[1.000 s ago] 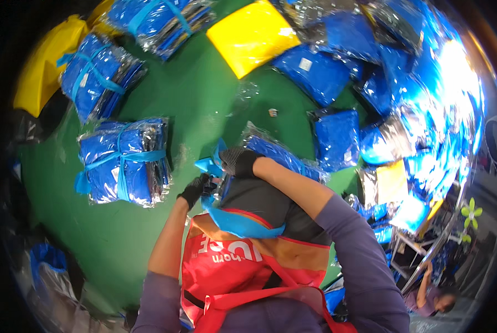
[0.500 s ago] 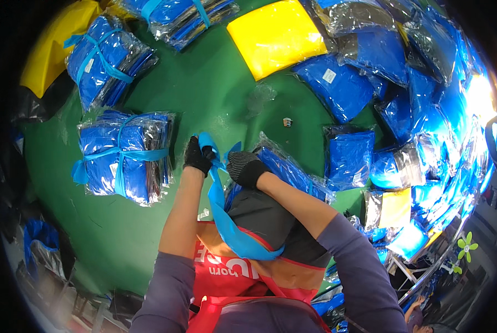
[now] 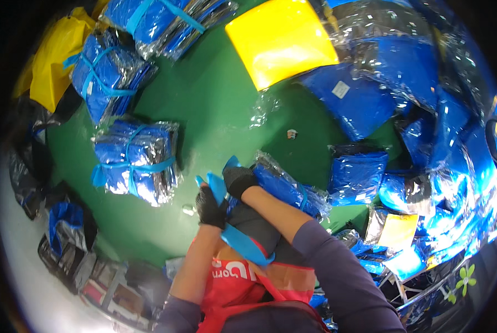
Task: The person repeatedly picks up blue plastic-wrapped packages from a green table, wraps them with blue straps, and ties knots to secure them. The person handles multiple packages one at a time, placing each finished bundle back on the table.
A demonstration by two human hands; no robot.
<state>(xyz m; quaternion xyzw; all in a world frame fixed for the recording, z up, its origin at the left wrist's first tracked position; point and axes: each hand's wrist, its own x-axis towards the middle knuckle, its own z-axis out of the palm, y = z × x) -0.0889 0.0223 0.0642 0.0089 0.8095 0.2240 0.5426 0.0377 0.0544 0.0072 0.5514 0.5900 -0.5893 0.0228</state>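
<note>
While the green table [image 3: 215,105] carries the same spread of goods as a second ago, the view has drawn closer and the hands have climbed from the person's waist to the near edge of the stack being bound. Tied bundles of blue garments in clear film sit to the left, the nearest bundle [image 3: 133,161] crossed by light-blue strap, with loose blue packets [image 3: 359,94] and a yellow packet [image 3: 280,40] heaped to the right. Against the person's body rests the untied stack [image 3: 287,186] of blue packets, touching the red apron [image 3: 243,280]. A light-blue strap [image 3: 243,244] that lay low across the apron a second ago now runs up from the waist to the stack's near corner, pulled taut, which I judge to mean the tying is in its tightening stage. Gloved in black, the left hand [image 3: 209,206] is closed around the strap just below its upper end. Just beside it, the right hand [image 3: 239,181] is clenched over the strap's free end at the corner of the stack.
</note>
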